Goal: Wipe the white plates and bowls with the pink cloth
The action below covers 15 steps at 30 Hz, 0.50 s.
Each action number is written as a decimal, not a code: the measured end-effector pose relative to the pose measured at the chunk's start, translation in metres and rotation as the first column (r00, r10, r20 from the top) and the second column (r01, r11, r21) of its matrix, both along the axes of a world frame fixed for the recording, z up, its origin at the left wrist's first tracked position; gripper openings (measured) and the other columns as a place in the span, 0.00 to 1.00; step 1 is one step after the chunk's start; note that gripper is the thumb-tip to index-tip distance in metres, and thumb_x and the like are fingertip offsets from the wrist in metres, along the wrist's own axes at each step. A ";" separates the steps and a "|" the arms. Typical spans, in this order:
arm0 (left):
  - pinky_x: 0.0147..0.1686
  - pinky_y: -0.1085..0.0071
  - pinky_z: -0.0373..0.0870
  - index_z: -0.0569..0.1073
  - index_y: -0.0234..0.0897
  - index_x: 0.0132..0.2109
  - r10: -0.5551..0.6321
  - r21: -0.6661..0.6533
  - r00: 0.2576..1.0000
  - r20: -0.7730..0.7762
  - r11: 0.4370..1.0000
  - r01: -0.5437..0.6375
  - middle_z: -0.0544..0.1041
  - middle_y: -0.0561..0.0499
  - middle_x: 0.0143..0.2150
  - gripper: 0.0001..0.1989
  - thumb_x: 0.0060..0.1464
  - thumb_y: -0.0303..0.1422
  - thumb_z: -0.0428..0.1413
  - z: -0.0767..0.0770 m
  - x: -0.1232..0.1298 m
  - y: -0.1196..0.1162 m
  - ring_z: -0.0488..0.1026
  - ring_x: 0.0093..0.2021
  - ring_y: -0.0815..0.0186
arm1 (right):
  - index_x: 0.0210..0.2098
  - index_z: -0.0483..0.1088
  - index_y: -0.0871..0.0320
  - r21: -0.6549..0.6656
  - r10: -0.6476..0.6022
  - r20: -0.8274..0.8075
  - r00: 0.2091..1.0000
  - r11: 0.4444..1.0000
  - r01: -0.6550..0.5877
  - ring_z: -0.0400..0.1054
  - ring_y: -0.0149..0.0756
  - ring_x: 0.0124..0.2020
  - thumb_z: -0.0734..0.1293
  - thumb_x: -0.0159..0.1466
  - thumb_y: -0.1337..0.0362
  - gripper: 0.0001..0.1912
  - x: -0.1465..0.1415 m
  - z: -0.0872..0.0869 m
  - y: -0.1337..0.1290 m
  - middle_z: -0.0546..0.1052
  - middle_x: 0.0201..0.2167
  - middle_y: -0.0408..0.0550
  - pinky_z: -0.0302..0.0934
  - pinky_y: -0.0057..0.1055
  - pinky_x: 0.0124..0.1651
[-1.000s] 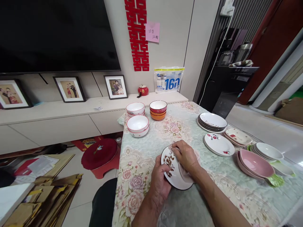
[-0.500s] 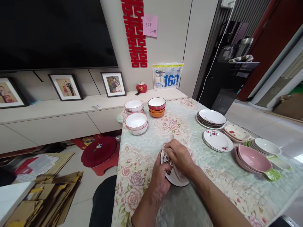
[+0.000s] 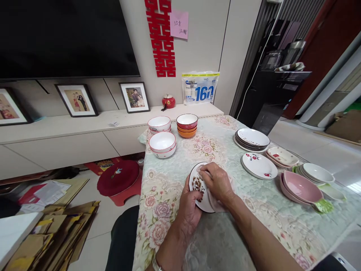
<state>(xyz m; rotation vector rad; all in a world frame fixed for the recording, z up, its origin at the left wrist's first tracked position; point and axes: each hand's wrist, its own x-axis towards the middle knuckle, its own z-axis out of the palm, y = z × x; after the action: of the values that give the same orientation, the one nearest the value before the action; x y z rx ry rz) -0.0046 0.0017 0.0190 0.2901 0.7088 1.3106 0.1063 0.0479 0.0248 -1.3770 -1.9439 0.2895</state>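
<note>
A white plate [image 3: 207, 202] with a dark rim and a brown flower print is held over the near part of the table. My left hand [image 3: 189, 206] grips its left edge, thumb lying on the printed face and the other fingers underneath. A pale pink cloth [image 3: 216, 203] covers the plate's right side. My right hand [image 3: 217, 181] is closed on this cloth and presses it against the plate near the upper rim. The right fingertips are partly hidden in the cloth.
Stacked bowls [image 3: 163, 143] and red and orange bowls [image 3: 187, 126] stand at the table's back left. On the right are dark-rimmed plates [image 3: 253, 137], flowered plates [image 3: 259, 165], square dishes [image 3: 282, 156], pink leaf-shaped bowls [image 3: 302, 186] and white bowls [image 3: 318, 172]. A red stool [image 3: 120, 178] stands left.
My right hand has slid the cloth rightward and outward across the plate, so more of the brown flower print shows. The plate now lies turned more face-up, still in my left hand.
</note>
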 end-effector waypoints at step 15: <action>0.45 0.62 0.72 0.67 0.43 0.58 0.150 0.023 0.988 -0.042 0.989 -0.149 0.80 0.48 0.47 0.38 0.36 0.19 0.56 -0.005 -0.006 0.007 0.77 0.43 0.57 | 0.40 0.71 0.59 -0.227 -0.224 0.130 0.966 0.942 0.248 0.69 0.38 0.38 0.63 0.62 0.62 0.10 0.028 -0.007 0.017 0.75 0.39 0.51 0.58 0.31 0.40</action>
<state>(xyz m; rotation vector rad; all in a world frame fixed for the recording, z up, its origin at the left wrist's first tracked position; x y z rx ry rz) -0.0107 0.0089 0.0137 0.2861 0.7664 1.4577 0.1341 0.0645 0.0174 -1.7995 -1.8457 0.3548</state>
